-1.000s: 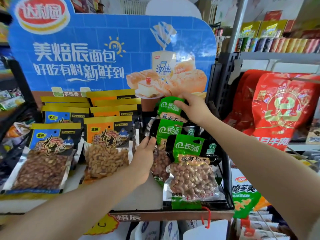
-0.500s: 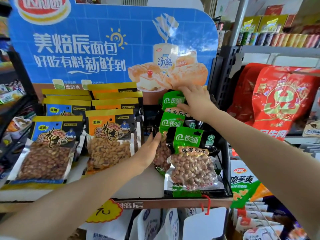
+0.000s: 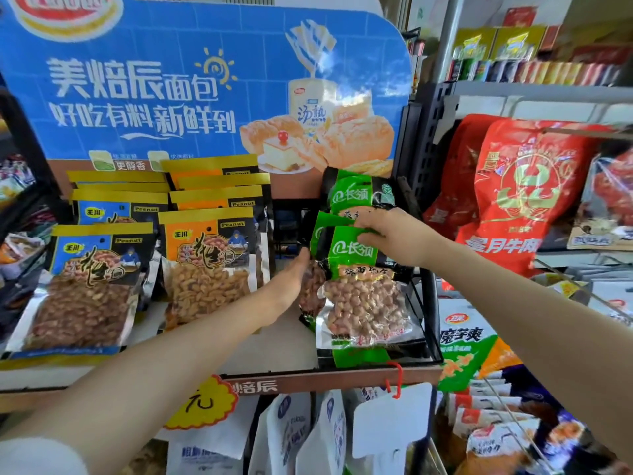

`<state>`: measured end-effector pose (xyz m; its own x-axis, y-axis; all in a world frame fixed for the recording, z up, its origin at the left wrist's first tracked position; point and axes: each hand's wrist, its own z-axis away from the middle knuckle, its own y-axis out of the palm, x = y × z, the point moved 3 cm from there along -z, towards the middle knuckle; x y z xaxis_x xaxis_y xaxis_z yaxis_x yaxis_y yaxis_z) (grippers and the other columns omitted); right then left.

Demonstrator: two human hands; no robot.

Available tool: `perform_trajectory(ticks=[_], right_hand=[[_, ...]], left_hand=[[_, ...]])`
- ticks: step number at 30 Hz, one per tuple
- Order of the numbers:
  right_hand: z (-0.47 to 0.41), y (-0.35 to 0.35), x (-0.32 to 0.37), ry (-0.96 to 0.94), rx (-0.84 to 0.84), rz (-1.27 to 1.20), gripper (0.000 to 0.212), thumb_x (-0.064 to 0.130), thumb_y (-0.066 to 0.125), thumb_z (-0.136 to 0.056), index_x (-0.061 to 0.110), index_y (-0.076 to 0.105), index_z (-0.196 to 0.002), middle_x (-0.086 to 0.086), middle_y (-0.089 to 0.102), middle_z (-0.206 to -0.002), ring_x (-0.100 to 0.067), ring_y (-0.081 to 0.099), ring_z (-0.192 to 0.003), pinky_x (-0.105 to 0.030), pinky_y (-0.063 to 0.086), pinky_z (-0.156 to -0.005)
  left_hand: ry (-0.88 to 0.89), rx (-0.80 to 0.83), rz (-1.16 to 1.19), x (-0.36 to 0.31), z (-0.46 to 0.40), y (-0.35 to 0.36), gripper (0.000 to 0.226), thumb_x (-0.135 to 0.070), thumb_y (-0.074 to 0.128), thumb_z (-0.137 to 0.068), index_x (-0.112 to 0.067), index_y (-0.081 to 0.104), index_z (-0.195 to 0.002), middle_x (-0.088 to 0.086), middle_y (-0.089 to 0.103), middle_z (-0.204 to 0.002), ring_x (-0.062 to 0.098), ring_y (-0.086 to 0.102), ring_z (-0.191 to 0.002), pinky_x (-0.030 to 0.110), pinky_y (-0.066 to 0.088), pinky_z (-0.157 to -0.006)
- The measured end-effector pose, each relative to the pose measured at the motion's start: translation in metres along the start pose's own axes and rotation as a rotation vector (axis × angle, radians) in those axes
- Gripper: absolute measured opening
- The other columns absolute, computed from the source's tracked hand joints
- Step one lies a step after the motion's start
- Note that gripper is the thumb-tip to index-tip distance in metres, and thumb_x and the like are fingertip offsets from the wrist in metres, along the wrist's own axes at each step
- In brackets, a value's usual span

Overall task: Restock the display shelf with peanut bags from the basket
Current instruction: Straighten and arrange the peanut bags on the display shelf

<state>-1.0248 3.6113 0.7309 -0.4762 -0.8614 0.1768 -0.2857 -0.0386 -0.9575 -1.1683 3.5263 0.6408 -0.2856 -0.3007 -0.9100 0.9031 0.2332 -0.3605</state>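
Three green-topped peanut bags stand in a row on the right of the display shelf (image 3: 329, 380). The front green bag (image 3: 359, 299) shows pale peanuts through clear film. My right hand (image 3: 394, 236) pinches the top edge of this front bag. The back green bag (image 3: 356, 192) stands free behind it. My left hand (image 3: 291, 286) lies with straight fingers against the left side of the middle green bag (image 3: 313, 289). Blue-label peanut bags (image 3: 89, 286) and orange-label peanut bags (image 3: 209, 269) fill the shelf's left and middle. No basket is in view.
A blue bread advertising board (image 3: 191, 84) backs the shelf. Red snack bags (image 3: 520, 197) hang on the rack to the right, with green snack packs (image 3: 466, 347) below them. A red hook (image 3: 397, 378) and white bags hang under the shelf front.
My right hand has come down from the back green bag's top to the front bag's top edge. My left hand stays against the middle bag.
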Motion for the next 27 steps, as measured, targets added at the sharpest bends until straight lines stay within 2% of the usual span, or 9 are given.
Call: perform_trajectory(ticks=[2, 3, 6, 9, 13, 16, 21, 24, 27], right_hand=[[-0.006, 0.002, 0.004, 0.010, 0.005, -0.002, 0.025, 0.016, 0.049, -0.095, 0.002, 0.057, -0.114, -0.017, 0.056, -0.128, -0.033, 0.055, -0.105, -0.027, 0.031, -0.071], [-0.009, 0.004, 0.007, -0.002, 0.018, 0.007, 0.024, 0.017, 0.049, -0.095, 0.001, 0.058, -0.111, -0.017, 0.055, -0.126, -0.032, 0.055, -0.100, -0.029, 0.034, -0.074], [-0.014, 0.007, 0.012, 0.000, 0.014, 0.015, 0.021, 0.017, 0.051, -0.093, -0.002, 0.058, -0.094, -0.013, 0.056, -0.093, -0.027, 0.050, -0.076, -0.032, 0.034, -0.069], [-0.014, 0.006, 0.011, 0.034, 0.003, 0.036, 0.024, 0.015, 0.051, -0.092, -0.009, 0.056, -0.091, -0.018, 0.056, -0.097, -0.032, 0.054, -0.081, -0.031, 0.030, -0.064], [-0.012, 0.008, 0.014, 0.067, -0.005, 0.053, 0.024, 0.013, 0.048, -0.093, -0.004, 0.051, -0.077, -0.012, 0.045, -0.082, -0.026, 0.046, -0.074, -0.028, 0.026, -0.062], [-0.013, 0.010, 0.013, 0.076, -0.018, 0.076, 0.023, 0.013, 0.048, -0.092, 0.001, 0.048, -0.072, -0.013, 0.045, -0.080, -0.025, 0.045, -0.071, -0.029, 0.031, -0.064], [-0.012, -0.005, 0.005, 0.037, 0.102, 0.005, 0.027, 0.019, 0.052, -0.093, 0.009, 0.050, -0.068, -0.002, 0.048, -0.065, -0.016, 0.045, -0.060, -0.029, 0.032, -0.060], [-0.024, -0.031, -0.004, 0.001, -0.052, -0.086, 0.022, 0.026, 0.054, -0.092, 0.007, 0.064, -0.095, 0.001, 0.061, -0.084, -0.014, 0.054, -0.077, -0.025, 0.038, -0.068], [-0.050, -0.045, -0.024, 0.028, -0.260, 0.031, 0.034, 0.020, 0.055, -0.090, 0.008, 0.055, -0.122, -0.012, 0.055, -0.124, -0.028, 0.049, -0.115, -0.032, 0.037, -0.094]], left_hand=[[0.000, -0.004, -0.018, 0.000, 0.009, -0.007, 0.064, -0.055, 0.006, -0.094, -0.021, 0.009, -0.147, 0.001, 0.012, -0.157, 0.019, 0.012, -0.144, 0.035, 0.007, -0.116], [0.009, -0.006, -0.012, 0.001, 0.013, -0.011, 0.064, -0.055, 0.004, -0.093, -0.022, 0.005, -0.147, -0.001, 0.007, -0.157, 0.017, 0.008, -0.144, 0.034, 0.005, -0.116], [0.022, 0.056, -0.044, 0.010, 0.030, -0.017, 0.064, -0.058, 0.007, -0.090, -0.028, -0.003, -0.147, -0.007, 0.000, -0.157, 0.014, 0.004, -0.144, 0.034, 0.004, -0.115], [0.046, 0.123, -0.135, 0.017, 0.043, -0.005, 0.094, -0.068, 0.036, -0.074, -0.030, -0.011, -0.146, -0.002, 0.008, -0.157, 0.018, 0.017, -0.141, 0.030, 0.020, -0.107], [0.066, 0.069, -0.072, 0.013, 0.045, 0.012, 0.117, -0.045, 0.073, -0.068, -0.028, -0.013, -0.144, 0.000, 0.017, -0.153, 0.014, 0.029, -0.131, 0.024, 0.027, -0.097], [0.096, 0.034, -0.123, 0.017, 0.043, 0.018, 0.124, -0.041, 0.079, -0.064, -0.026, -0.015, -0.143, 0.002, 0.015, -0.154, 0.019, 0.025, -0.136, 0.027, 0.024, -0.103], [0.114, 0.026, -0.209, 0.018, 0.041, 0.022, 0.108, -0.036, 0.072, -0.076, -0.021, -0.011, -0.144, 0.002, 0.020, -0.153, 0.017, 0.029, -0.134, 0.020, 0.021, -0.093], [0.096, 0.014, -0.427, 0.023, 0.034, 0.017, 0.110, -0.053, 0.068, -0.072, -0.026, -0.011, -0.143, 0.010, 0.028, -0.149, 0.027, 0.044, -0.125, 0.028, 0.038, -0.098], [0.113, -0.020, -0.530, 0.026, 0.035, 0.014, 0.113, -0.062, 0.072, -0.062, -0.033, -0.003, -0.142, 0.009, 0.032, -0.147, 0.026, 0.045, -0.124, 0.041, 0.043, -0.101]])
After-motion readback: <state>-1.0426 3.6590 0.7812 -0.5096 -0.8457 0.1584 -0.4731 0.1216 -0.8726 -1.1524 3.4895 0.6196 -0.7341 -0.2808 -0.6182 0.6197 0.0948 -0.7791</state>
